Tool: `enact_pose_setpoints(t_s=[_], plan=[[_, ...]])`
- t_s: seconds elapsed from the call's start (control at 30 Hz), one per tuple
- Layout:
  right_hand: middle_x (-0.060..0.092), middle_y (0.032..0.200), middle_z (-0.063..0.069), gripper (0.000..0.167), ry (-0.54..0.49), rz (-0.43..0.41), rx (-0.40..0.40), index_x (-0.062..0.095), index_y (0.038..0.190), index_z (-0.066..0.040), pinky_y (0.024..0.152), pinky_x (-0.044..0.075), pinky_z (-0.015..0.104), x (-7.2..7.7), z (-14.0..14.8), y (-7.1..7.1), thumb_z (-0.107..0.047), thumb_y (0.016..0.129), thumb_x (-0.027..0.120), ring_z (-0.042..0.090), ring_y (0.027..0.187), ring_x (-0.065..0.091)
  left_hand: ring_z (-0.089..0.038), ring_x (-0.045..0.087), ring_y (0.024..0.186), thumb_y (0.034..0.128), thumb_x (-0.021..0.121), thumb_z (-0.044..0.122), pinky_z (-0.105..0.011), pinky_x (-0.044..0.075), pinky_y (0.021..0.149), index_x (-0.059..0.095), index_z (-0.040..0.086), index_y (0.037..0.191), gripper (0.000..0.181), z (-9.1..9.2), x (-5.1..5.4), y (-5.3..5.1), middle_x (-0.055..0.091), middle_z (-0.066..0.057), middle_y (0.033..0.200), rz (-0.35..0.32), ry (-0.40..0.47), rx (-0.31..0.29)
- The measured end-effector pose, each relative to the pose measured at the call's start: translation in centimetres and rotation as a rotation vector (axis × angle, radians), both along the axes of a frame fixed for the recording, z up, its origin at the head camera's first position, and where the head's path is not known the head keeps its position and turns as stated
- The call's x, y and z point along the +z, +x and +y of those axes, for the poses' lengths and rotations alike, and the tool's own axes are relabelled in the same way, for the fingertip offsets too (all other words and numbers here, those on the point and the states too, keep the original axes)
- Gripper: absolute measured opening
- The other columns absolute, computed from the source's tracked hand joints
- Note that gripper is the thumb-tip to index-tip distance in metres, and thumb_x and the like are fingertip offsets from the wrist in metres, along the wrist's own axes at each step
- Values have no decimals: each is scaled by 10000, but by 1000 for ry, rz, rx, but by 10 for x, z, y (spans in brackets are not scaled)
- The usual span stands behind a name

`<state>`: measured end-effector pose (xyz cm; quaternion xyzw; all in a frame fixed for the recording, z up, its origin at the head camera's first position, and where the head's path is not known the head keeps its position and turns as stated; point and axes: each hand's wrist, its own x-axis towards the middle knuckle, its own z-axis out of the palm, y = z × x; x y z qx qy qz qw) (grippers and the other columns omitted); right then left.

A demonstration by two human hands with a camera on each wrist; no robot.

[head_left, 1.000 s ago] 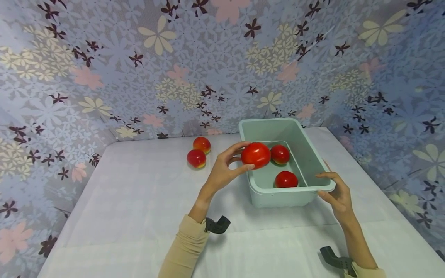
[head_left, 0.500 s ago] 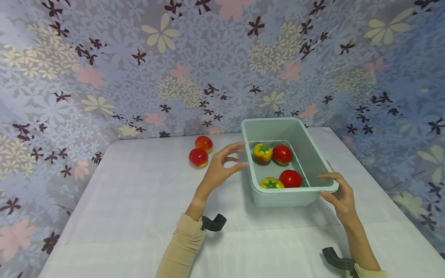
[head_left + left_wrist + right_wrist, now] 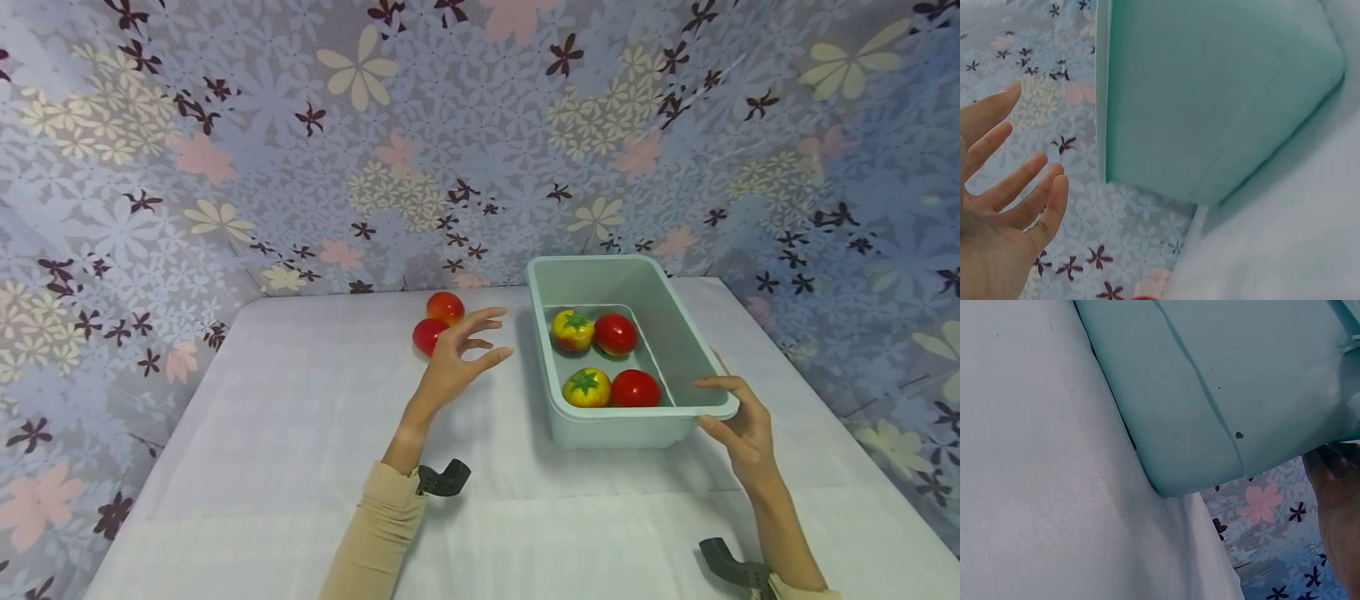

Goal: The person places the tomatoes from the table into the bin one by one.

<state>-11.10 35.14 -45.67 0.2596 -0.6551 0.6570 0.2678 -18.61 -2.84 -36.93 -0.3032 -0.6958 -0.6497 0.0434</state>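
Observation:
My left hand (image 3: 452, 367) is in the air left of the pale green plastic bin (image 3: 615, 430), fingers spread and holding nothing. The left wrist view shows the same hand (image 3: 1013, 219) apart from the bin's side wall. Behind its fingers, two red tomatoes lie on the table: one reddish-orange tomato (image 3: 446, 307) and a partly hidden darker tomato (image 3: 428, 335). My right hand (image 3: 742, 425) grips the bin's near right corner, thumb outside and fingers over the rim. Inside the bin are several tomatoes, among them a yellow-red tomato (image 3: 587, 387) with a green star top and a red tomato (image 3: 636, 388) touching it.
A white cloth covers the table (image 3: 285, 433). Flower-patterned fabric (image 3: 420, 167) rises behind it and along both sides. The bin stands near the back right of the table. A dark mount (image 3: 444, 478) sits on each wrist.
The left hand let go of a tomato inside the bin, where it now lies near the front left. It then moved left, out of the bin, toward the two loose tomatoes. The right hand keeps its grip.

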Motion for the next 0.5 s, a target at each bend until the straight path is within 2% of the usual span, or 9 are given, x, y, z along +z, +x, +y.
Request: enact_pose_setpoints(t_s=[0.2,0.43,0.5], plan=[[604,1187,121,379,1,5,4,493,1109,244,872,463,203,2,0,0,244,730,486,208,1133,488,-443,526,1220,862,689,-38,-611,460,984,535,-60,1326,490,-18,-8,-10,549,-236,1359,-12,3,52],[581,1224,186,396,-10,2,13,506,1121,230,882,467,204,2,-1,1,242,726,478,240,1176,468,-369,547,1224,861,683,-57,-476,523,965,534,-89,1314,478,-38,-17,-21,548,-264,1346,-32,1,136],[572,1237,198,398,-6,-4,2,504,1124,230,892,455,210,1,-1,1,236,726,479,251,1193,456,-382,541,1225,862,678,-64,-493,521,962,528,-101,1313,477,-43,-22,-27,544,-273,1345,-37,14,147]])
